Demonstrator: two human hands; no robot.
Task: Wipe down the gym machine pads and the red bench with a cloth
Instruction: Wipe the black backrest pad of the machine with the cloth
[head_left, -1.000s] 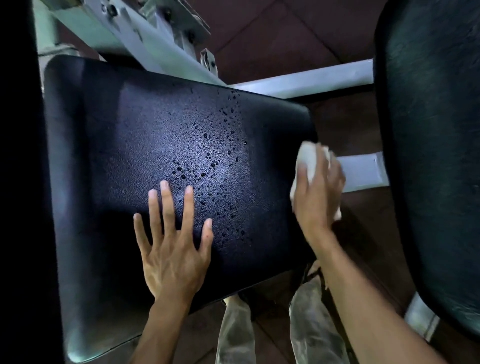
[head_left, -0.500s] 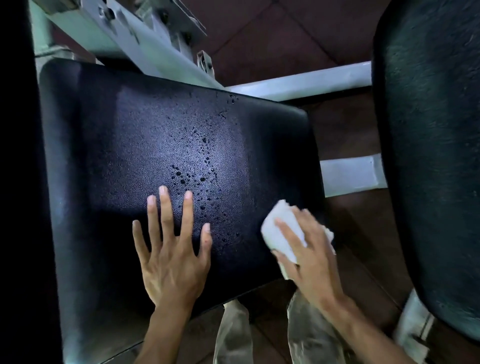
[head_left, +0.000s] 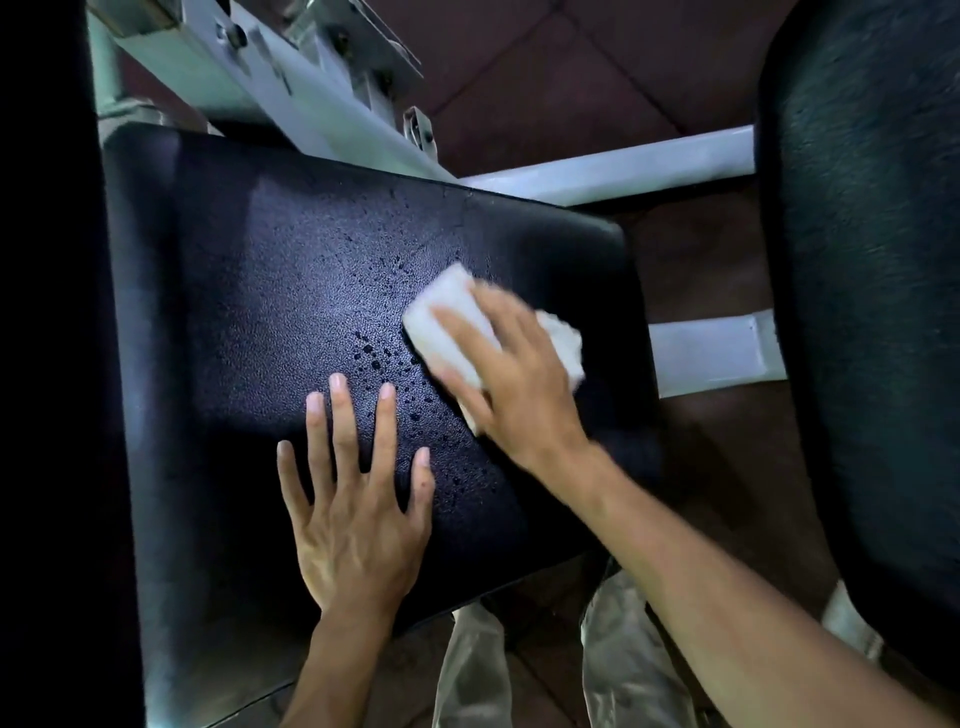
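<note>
- A large black padded gym machine pad (head_left: 249, 291) fills most of the view from above, tilted across the frame. Its textured vinyl shines under a patch of light near the middle.
- A second dark pad (head_left: 872, 312) runs down the right edge, well apart from the first. It looks dry, though the light there is too dim to be sure.
- A white metal frame (head_left: 322, 104) of the machine crosses behind the first pad at the top, with a white crossbar (head_left: 613, 174) reaching toward the right.
- The floor (head_left: 597, 67) is dark reddish-brown, laid in large tiles. The room is dim; the left edge of the view is black. No red bench is in sight.
- The person's legs, in pale trousers (head_left: 618, 670), show below the pad's lower edge.
- The left hand (head_left: 353, 514) lies flat on the pad, fingers straight and spread, holding nothing; it seems to steady the pad.
- The right hand (head_left: 514, 374) presses a white cloth (head_left: 447, 317) onto the pad just right of centre, its fingers curled over the bunched fabric to hold it. Blur there suggests a wiping stroke.
- Small water droplets (head_left: 384, 364) speckle the pad between the two hands and just left of the cloth.
- Judged from this, the wipe of the first pad is partway done. The next move likely calls for sweeping the cloth left and down across the droplets, and lifting the left hand to reach beneath it.
</note>
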